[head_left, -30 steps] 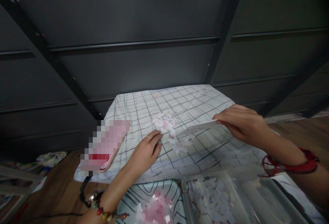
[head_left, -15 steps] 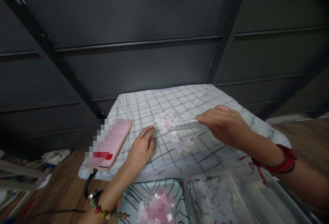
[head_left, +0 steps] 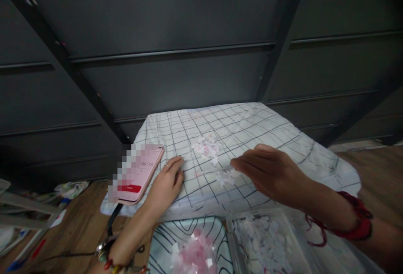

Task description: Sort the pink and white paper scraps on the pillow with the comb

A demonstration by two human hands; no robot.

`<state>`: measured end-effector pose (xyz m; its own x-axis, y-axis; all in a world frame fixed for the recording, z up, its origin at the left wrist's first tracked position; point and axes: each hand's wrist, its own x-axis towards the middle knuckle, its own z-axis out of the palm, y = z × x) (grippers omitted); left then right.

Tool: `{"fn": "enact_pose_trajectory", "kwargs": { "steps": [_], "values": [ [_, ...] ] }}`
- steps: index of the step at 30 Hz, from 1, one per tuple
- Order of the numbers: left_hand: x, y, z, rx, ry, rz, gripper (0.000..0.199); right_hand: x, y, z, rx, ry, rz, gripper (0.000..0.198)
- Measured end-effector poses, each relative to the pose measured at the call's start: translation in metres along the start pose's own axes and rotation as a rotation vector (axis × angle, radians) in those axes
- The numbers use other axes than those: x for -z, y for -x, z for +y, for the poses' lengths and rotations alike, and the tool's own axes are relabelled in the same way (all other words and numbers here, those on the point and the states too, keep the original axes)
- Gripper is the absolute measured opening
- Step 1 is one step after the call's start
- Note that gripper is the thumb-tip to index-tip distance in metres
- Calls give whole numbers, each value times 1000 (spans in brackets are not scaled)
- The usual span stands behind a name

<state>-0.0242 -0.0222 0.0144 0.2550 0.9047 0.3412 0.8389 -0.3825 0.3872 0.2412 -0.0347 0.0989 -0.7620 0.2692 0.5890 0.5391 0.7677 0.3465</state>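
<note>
My left hand (head_left: 168,181) lies on the checked cloth (head_left: 245,125) with its fingers stretched out and nothing in them. My right hand (head_left: 272,173) is closed over the near part of the cloth, pinching a thin white strip (head_left: 223,169) seen almost edge-on; its exact kind is unclear. A loose heap of white and pink paper bits (head_left: 206,147) lies between the hands, farther back. Smaller white bits (head_left: 225,177) are just below the strip. Most of the strip's held end is hidden by the fingers.
A pink phone (head_left: 143,173) stands left of my left hand, partly pixelated. In front are a patterned tray (head_left: 159,244) with a pile of pinkish pieces (head_left: 197,253) and a clear plastic box (head_left: 231,223) of paper scraps. A dark panelled wall (head_left: 176,81) rises behind.
My right hand has moved nearer and slightly left with the strip, from beside the heap to over the smaller bits. My left hand has shifted slightly left.
</note>
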Motion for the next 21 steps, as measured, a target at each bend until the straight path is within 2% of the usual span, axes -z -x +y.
{"fn": "enact_pose_trajectory", "kwargs": {
  "steps": [2,5,8,11,15,18,21],
  "values": [
    [1,2,-2,-15,-19,6,35,2,0,-5,38,-42,28,23],
    [2,4,-4,-31,-46,8,34,5,-1,-9,15,-23,60,21],
    [2,7,-6,-40,-64,1,33,7,-1,-16,-55,17,66,27],
    [-1,10,-7,-56,-70,9,33,12,3,-32,-130,-74,69,33],
    [-4,13,-9,-69,-74,5,33,24,10,-50,-66,-126,42,36],
    [-4,13,-9,-73,-74,-3,34,28,19,-44,-38,-56,43,33],
    [-3,13,-7,-79,-67,-3,34,29,31,-20,-123,64,41,23]
  ]
}}
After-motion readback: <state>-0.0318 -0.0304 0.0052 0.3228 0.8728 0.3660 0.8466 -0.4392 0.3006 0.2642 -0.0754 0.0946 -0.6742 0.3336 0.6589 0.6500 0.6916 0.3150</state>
